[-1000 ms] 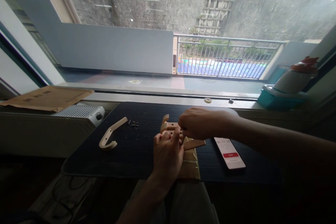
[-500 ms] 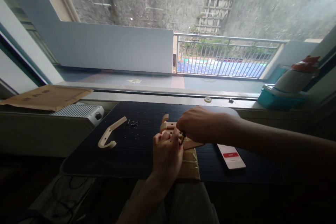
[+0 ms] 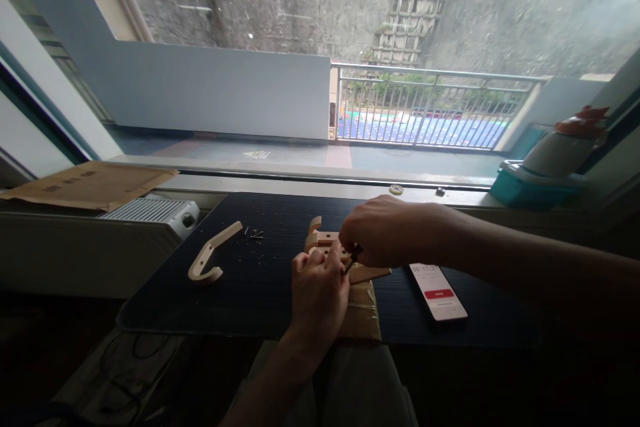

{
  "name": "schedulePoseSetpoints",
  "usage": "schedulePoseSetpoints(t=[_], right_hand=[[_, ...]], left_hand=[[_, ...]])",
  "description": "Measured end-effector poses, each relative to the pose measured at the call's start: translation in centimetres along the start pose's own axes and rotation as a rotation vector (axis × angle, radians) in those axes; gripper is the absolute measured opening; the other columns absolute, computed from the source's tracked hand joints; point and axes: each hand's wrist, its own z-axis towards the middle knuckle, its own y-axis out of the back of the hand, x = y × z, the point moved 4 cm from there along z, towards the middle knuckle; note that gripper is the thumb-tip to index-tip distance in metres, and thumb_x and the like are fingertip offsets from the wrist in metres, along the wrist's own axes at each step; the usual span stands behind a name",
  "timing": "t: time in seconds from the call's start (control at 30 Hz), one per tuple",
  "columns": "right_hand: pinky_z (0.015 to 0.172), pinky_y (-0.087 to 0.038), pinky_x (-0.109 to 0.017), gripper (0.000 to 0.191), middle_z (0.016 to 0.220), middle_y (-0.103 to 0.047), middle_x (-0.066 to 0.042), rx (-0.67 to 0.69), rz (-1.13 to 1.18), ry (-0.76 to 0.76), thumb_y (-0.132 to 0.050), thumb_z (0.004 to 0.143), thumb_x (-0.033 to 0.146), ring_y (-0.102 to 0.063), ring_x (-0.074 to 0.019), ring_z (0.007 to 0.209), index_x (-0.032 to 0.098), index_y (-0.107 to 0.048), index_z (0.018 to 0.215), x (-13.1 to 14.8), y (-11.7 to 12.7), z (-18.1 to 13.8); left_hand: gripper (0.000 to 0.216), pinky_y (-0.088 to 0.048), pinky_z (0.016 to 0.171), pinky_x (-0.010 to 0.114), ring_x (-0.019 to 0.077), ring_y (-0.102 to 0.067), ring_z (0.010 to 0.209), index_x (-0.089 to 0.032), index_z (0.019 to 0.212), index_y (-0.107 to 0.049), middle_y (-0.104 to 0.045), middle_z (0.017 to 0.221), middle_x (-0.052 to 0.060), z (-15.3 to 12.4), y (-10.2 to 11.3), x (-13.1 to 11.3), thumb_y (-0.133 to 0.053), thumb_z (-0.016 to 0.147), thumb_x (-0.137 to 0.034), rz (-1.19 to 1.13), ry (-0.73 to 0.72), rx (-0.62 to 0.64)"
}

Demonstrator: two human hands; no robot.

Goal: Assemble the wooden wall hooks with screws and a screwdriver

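Observation:
My right hand (image 3: 377, 232) is closed around a thin dark tool (image 3: 354, 255) that looks like a screwdriver. The tool slants down to the left, its tip close to my left fingertips. My left hand (image 3: 320, 290) is closed on the light wooden hook pieces (image 3: 326, 238), which have dark screw holes. Its fingers and palm hide much of them. Beneath lies a flat wooden board (image 3: 370, 273), on top of a taped brown cardboard block (image 3: 367, 320). Further left rests a loose curved wooden hook (image 3: 205, 255), with several small screws (image 3: 257, 235) beside it.
A phone (image 3: 440, 293) showing a timer lies right of the block on the dark table (image 3: 165, 307). A tape roll (image 3: 396, 190) sits on the window sill, near a teal box (image 3: 535, 190). At left, a brown envelope (image 3: 90, 187) covers part of a white heater (image 3: 160, 213).
My right hand has shifted slightly to the right and up, and the tool leans over more. My left hand has stayed in place. More of the phone's screen now shows.

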Motion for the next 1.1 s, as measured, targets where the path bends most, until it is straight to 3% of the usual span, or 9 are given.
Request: schedulePoseSetpoints(t=[0.17, 0.43, 0.63, 0.83, 0.97, 1.1], right_hand=[[0.055, -0.033, -0.026, 0.013, 0.070, -0.063, -0.003, -0.028, 0.035, 0.171, -0.055, 0.073, 0.007, -0.053, -0.0127, 0.062, 0.015, -0.064, 0.072, 0.3, -0.9, 0.2], [0.053, -0.032, -0.025, 0.017, 0.073, -0.062, -0.006, -0.054, 0.096, 0.007, -0.049, 0.081, 0.018, -0.050, -0.0121, 0.061, 0.012, -0.063, 0.076, -0.6, -1.2, 0.5], [0.057, -0.035, -0.028, 0.016, 0.075, -0.065, -0.008, -0.103, 0.099, -0.030, -0.051, 0.080, 0.018, -0.056, -0.0168, 0.067, 0.016, -0.066, 0.080, -0.2, -1.4, 0.4], [0.053, -0.033, -0.026, 0.008, 0.068, -0.062, -0.003, 0.082, -0.041, -0.027, -0.057, 0.075, 0.017, -0.055, -0.0154, 0.064, 0.016, -0.065, 0.078, 0.1, -0.4, -0.2], [0.052, -0.031, -0.025, 0.016, 0.063, -0.060, -0.004, 0.056, -0.145, -0.005, -0.051, 0.075, 0.006, -0.053, -0.0135, 0.061, 0.013, -0.065, 0.076, 0.4, -0.2, 0.2], [0.052, -0.032, -0.026, 0.015, 0.067, -0.062, -0.006, 0.029, -0.126, 0.012, -0.051, 0.076, 0.012, -0.055, -0.0151, 0.063, 0.014, -0.066, 0.076, 0.1, -0.7, 0.8]], left_hand=[[0.040, -0.034, 0.087, 0.041, 0.0238, -0.060, 0.092, -0.021, 0.108, -0.051, -0.068, 0.082, 0.003, 0.1, 0.1, -0.1, -0.061, 0.071, -0.008, -0.009, -0.007, -0.023], [0.059, -0.031, 0.087, 0.042, 0.0226, -0.059, 0.093, -0.019, 0.126, -0.038, -0.070, 0.082, 0.001, -0.1, -0.1, 0.0, -0.062, 0.073, -0.010, -0.065, -0.006, -0.008], [0.060, -0.032, 0.086, 0.042, 0.0243, -0.058, 0.094, -0.018, 0.128, -0.037, -0.071, 0.081, 0.003, -0.1, 0.1, -0.1, -0.063, 0.074, -0.014, -0.037, -0.026, -0.020], [0.043, -0.032, 0.086, 0.042, 0.0234, -0.057, 0.094, -0.021, 0.114, -0.047, -0.070, 0.088, 0.004, -0.1, 0.0, 0.0, -0.062, 0.074, -0.013, -0.040, -0.007, 0.018], [0.028, -0.032, 0.086, 0.041, 0.0228, -0.057, 0.093, -0.021, 0.098, -0.052, -0.070, 0.087, 0.003, -0.2, 0.0, 0.0, -0.062, 0.074, -0.012, -0.045, 0.002, 0.024], [0.037, -0.031, 0.087, 0.042, 0.0225, -0.057, 0.094, -0.022, 0.106, -0.050, -0.069, 0.086, 0.001, -0.1, 0.0, 0.0, -0.062, 0.072, -0.010, -0.061, 0.010, 0.027]])
